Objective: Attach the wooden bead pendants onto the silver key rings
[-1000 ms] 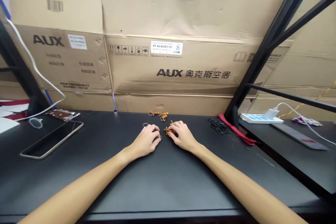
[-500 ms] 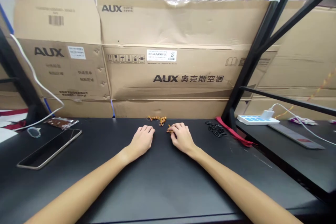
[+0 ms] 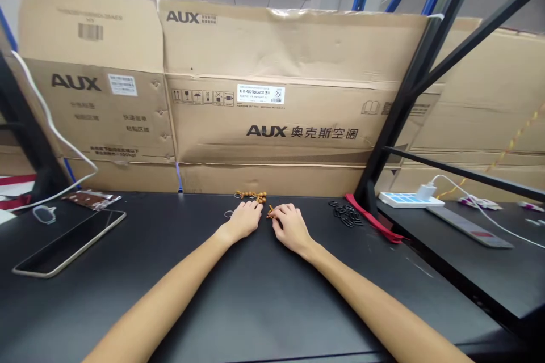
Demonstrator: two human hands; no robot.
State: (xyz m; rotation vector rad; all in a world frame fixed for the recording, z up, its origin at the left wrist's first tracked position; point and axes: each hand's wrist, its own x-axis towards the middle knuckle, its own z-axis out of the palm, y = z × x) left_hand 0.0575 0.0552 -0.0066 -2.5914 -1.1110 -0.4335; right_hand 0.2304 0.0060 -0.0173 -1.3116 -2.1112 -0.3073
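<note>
At the middle of the black table, my right hand (image 3: 293,228) has its thumb and fingers pinched on a small orange-brown beaded keychain (image 3: 271,211). My left hand (image 3: 243,221) is just to its left, palm down and open, with fingers bent toward the tabletop and their tips partly hidden. Behind the left hand lies a cluster of brown-beaded keychains (image 3: 251,195) with metal rings. A single metal ring (image 3: 229,214) rests on the table at the left hand's outer side.
A phone (image 3: 70,243), a brown packet (image 3: 93,199) and a clear oval piece (image 3: 45,214) lie at left. Black rings or clips (image 3: 347,214) and a red strap (image 3: 372,220) lie at right. Cardboard (image 3: 272,142) stands behind; a black rack post (image 3: 394,119) rises at right, near a power strip (image 3: 400,199).
My left hand has moved right, closer to my right hand, uncovering a ring on the table. My right hand keeps its pinch on the keychain. The view has shifted slightly.
</note>
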